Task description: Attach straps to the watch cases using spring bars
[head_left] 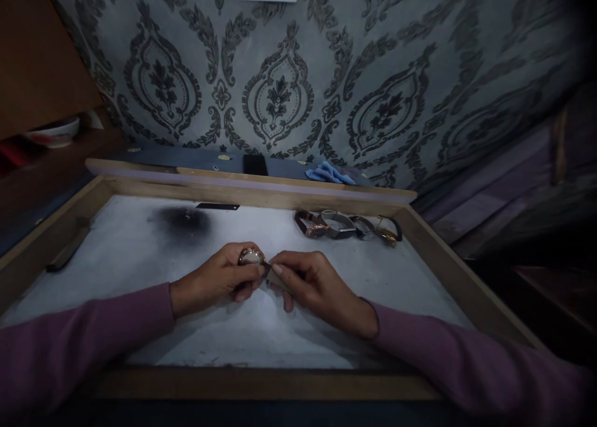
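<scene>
My left hand is closed round a round watch with a shiny gold-coloured rim, over the middle of the white tray surface. From the right, my right hand pinches a dark brown strap, whose end meets the lower right side of the watch. My fingers hide part of the watch and part of the strap. Both hands are close together, their fingertips nearly touching.
Several watches lie in a row at the tray's back right. A dark flat blade lies near its back edge, beside a black smudge. Beyond the wooden rim are a blue cloth and a black object. A knife-like tool rests at the left.
</scene>
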Motion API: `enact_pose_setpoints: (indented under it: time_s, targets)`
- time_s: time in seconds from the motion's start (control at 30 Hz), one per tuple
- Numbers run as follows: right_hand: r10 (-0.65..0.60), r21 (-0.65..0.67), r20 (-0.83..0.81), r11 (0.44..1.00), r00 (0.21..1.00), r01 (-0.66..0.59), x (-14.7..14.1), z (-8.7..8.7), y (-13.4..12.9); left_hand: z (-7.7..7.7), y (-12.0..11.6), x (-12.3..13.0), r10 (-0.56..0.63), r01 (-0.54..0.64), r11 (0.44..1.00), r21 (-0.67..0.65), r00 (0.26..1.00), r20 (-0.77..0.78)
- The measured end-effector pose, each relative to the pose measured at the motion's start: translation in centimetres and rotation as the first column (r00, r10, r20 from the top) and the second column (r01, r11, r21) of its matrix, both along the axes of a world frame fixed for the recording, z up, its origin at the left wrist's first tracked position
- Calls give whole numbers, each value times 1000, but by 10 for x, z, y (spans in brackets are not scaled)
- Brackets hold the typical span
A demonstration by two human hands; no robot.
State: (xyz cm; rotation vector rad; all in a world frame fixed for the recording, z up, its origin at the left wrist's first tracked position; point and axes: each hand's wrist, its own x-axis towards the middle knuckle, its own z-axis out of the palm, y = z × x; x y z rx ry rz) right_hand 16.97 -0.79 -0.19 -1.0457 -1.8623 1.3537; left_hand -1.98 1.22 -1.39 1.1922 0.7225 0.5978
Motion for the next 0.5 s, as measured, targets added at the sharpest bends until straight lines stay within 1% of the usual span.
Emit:
enact_pose_setpoints:
  time_s: [0.17, 0.3, 0.5]
  targets:
    - [10, -9, -15, 1000, 1000, -10, 0, -2, 0, 2, 0, 0, -20, 21, 1000, 22, 1000, -19]
    - [10, 0, -9, 1000, 1000, -10, 0, -2, 0, 3, -1, 0, -15, 15, 1000, 6, 1000, -4]
    - [8, 20, 10, 1000, 1000, -8, 0, 0, 0, 0, 0, 0, -11, 11, 1000, -13, 1000, 11]
